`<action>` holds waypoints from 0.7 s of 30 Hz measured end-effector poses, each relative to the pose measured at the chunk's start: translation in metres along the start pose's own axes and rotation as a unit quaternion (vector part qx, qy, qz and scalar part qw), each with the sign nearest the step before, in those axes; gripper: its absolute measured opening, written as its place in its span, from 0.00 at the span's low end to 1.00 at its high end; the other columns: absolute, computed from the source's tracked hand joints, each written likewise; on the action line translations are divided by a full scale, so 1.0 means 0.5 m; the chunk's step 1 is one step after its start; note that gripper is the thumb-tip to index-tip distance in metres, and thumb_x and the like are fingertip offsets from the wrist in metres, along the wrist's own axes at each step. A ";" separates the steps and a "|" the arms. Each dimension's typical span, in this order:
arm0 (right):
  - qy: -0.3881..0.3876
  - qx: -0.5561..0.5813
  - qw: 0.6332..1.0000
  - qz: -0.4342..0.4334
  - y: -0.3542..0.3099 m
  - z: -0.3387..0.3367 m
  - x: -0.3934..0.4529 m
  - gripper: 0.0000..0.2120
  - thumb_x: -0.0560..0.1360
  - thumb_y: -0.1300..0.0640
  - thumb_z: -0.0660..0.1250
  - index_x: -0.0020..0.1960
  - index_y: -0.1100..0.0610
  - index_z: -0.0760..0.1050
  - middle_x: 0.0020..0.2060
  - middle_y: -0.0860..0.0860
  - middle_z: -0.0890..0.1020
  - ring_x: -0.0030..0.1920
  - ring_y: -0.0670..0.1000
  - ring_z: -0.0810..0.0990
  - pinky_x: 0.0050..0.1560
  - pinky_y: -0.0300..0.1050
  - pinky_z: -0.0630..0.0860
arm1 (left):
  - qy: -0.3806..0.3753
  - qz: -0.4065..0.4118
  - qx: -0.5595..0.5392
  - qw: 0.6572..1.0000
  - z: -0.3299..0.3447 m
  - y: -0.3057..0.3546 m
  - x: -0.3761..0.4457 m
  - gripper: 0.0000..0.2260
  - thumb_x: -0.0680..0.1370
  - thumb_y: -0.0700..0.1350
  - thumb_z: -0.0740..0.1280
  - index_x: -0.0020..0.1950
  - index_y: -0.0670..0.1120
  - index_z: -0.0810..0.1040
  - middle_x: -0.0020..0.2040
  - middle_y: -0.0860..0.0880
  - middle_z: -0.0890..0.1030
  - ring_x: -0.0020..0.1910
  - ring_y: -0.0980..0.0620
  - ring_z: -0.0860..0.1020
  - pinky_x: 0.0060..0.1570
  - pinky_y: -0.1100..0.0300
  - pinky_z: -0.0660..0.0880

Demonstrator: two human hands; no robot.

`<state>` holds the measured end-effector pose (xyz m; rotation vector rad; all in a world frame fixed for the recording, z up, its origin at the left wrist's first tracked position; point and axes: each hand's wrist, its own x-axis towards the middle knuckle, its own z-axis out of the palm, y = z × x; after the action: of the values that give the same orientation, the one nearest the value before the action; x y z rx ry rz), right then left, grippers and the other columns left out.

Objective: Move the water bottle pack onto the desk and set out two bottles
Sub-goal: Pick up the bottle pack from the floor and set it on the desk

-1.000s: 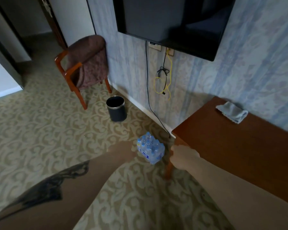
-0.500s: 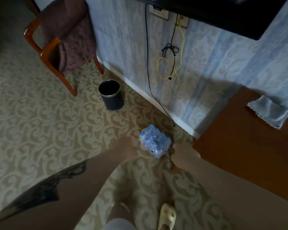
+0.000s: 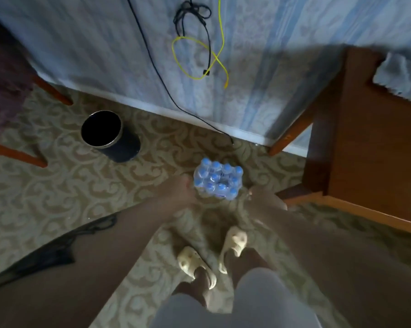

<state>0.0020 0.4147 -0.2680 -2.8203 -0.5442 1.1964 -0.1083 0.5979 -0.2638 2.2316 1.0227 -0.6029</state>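
Feet in pale yellow foam slippers [image 3: 232,240] stand on the patterned beige carpet [image 3: 57,185], closest to the camera. Just past them, both bare arms reach down. The left hand [image 3: 176,192] touches the left side of the clear plastic-wrapped pack of water bottles with blue caps [image 3: 217,181]. The right hand [image 3: 261,197] is just beside its right side. The picture is blurry, so I cannot tell if the fingers are open or squeezed on the pack.

The pack sits on the floor, so I think the job has barely started. It has yet to go up onto the brown wooden desk [image 3: 377,138] on the right. No two bottles are set out.

Farther off, a round black bin with a shiny rim [image 3: 112,136] stands near the wall. A thin black cable [image 3: 161,84] and a looped yellow cable [image 3: 199,55] hang there. A light grey cloth [image 3: 398,74] lies on the desk, cut off at the edge. A dark red shape at the far left is too cut off to name.
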 end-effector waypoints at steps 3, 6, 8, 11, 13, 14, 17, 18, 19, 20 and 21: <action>0.002 -0.008 1.000 0.020 -0.018 0.019 0.060 0.20 0.76 0.58 0.59 0.67 0.51 0.71 0.59 0.51 0.79 0.58 0.55 0.79 0.47 0.46 0.75 | -0.028 0.006 0.026 0.999 0.006 0.009 0.060 0.07 0.73 0.48 0.64 0.45 0.46 0.79 0.38 0.50 0.80 0.38 0.48 0.80 0.42 0.54 0.77; 0.010 -0.018 0.999 0.036 -0.031 0.034 0.140 0.20 0.75 0.56 0.59 0.67 0.50 0.70 0.59 0.52 0.78 0.57 0.55 0.78 0.46 0.46 0.74 | -0.043 0.016 0.048 0.998 0.020 -0.003 0.138 0.07 0.74 0.47 0.63 0.44 0.46 0.78 0.36 0.50 0.80 0.39 0.48 0.81 0.42 0.52 0.77; 0.011 -0.018 0.999 0.045 -0.031 0.052 0.199 0.19 0.75 0.56 0.58 0.66 0.50 0.70 0.59 0.52 0.78 0.57 0.55 0.78 0.50 0.48 0.74 | -0.056 0.018 0.077 0.995 0.034 -0.016 0.200 0.07 0.75 0.48 0.62 0.44 0.47 0.77 0.36 0.53 0.77 0.39 0.50 0.79 0.43 0.53 0.75; 0.015 -0.006 0.998 0.057 -0.027 0.090 0.277 0.18 0.75 0.57 0.60 0.64 0.51 0.72 0.57 0.52 0.79 0.56 0.55 0.79 0.51 0.47 0.76 | -0.075 0.013 0.085 0.993 0.065 -0.037 0.299 0.06 0.76 0.48 0.61 0.47 0.49 0.76 0.40 0.55 0.77 0.44 0.50 0.78 0.48 0.53 0.76; 0.031 0.009 0.997 0.075 -0.018 0.123 0.332 0.18 0.74 0.58 0.62 0.64 0.51 0.73 0.57 0.53 0.79 0.55 0.55 0.80 0.48 0.46 0.77 | -0.076 0.015 0.086 0.993 0.094 -0.053 0.365 0.09 0.77 0.48 0.61 0.52 0.49 0.77 0.44 0.54 0.76 0.48 0.50 0.78 0.52 0.53 0.75; 0.034 0.012 0.996 0.083 -0.014 0.140 0.360 0.19 0.75 0.58 0.62 0.65 0.51 0.73 0.58 0.53 0.78 0.56 0.55 0.79 0.49 0.46 0.77 | -0.077 0.015 0.087 0.993 0.109 -0.063 0.396 0.10 0.77 0.49 0.61 0.53 0.48 0.78 0.45 0.54 0.75 0.48 0.50 0.77 0.52 0.54 0.75; 0.030 0.033 0.992 0.116 0.008 0.205 0.445 0.19 0.76 0.56 0.63 0.67 0.51 0.71 0.63 0.52 0.75 0.60 0.54 0.77 0.55 0.46 0.75 | -0.077 0.009 0.083 0.994 0.160 -0.093 0.504 0.10 0.76 0.49 0.61 0.52 0.46 0.79 0.45 0.52 0.80 0.44 0.50 0.78 0.49 0.53 0.77; 0.028 0.054 0.989 0.133 0.016 0.230 0.476 0.19 0.76 0.55 0.63 0.68 0.51 0.71 0.64 0.51 0.74 0.61 0.54 0.77 0.56 0.46 0.75 | -0.079 0.005 0.077 0.994 0.180 -0.106 0.541 0.10 0.76 0.49 0.61 0.52 0.46 0.79 0.46 0.50 0.81 0.44 0.49 0.79 0.49 0.53 0.77; 0.028 0.085 0.984 0.152 0.027 0.254 0.507 0.20 0.76 0.55 0.63 0.68 0.52 0.70 0.64 0.51 0.74 0.62 0.55 0.76 0.56 0.46 0.74 | -0.084 0.004 0.077 0.994 0.203 -0.117 0.575 0.11 0.77 0.48 0.61 0.52 0.46 0.79 0.47 0.49 0.81 0.45 0.49 0.79 0.48 0.54 0.77; 0.025 0.115 0.978 0.170 0.037 0.277 0.539 0.21 0.76 0.55 0.63 0.69 0.53 0.69 0.65 0.52 0.74 0.62 0.56 0.76 0.57 0.47 0.74 | -0.088 0.005 0.073 0.993 0.227 -0.130 0.608 0.11 0.78 0.48 0.61 0.54 0.45 0.79 0.49 0.48 0.81 0.46 0.48 0.78 0.48 0.54 0.75; 0.019 0.142 0.972 0.185 0.045 0.300 0.569 0.22 0.76 0.56 0.63 0.70 0.54 0.68 0.65 0.53 0.75 0.63 0.57 0.76 0.57 0.48 0.74 | -0.101 -0.001 0.064 0.993 0.247 -0.141 0.637 0.12 0.79 0.47 0.61 0.57 0.44 0.79 0.53 0.46 0.81 0.49 0.47 0.78 0.49 0.54 0.74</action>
<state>0.0866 0.4711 -0.5740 -2.7545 0.1566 1.1509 0.0086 0.7129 -0.5717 2.2242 0.9050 -0.8984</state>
